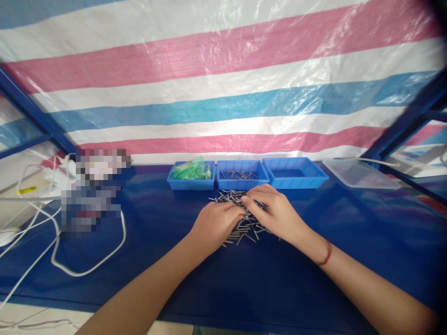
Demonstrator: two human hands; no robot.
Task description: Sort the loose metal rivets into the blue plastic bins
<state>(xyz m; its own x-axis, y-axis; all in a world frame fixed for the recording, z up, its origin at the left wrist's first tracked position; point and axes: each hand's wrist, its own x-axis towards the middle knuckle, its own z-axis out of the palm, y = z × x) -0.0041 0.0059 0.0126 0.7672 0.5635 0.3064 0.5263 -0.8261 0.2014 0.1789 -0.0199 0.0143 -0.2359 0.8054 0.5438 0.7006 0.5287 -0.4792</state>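
A heap of small grey metal pins (228, 197) lies on the blue table (157, 260) in front of three blue bins. My left hand (214, 223) rests on the heap's near left side, fingers curled down into the pins. My right hand (274, 211) lies over the heap's right side, fingers bent and pressed together on the pins, thumb tip meeting my left hand. A red cord circles my right wrist. What either hand pinches is hidden.
The left bin (191, 176) holds green pieces, the middle bin (241, 176) a few pins, and the right bin (295, 173) looks bare inside. A clear plastic lid (359, 174) lies at right. White cables (87, 265) and blurred items sit at left. A striped tarp hangs behind.
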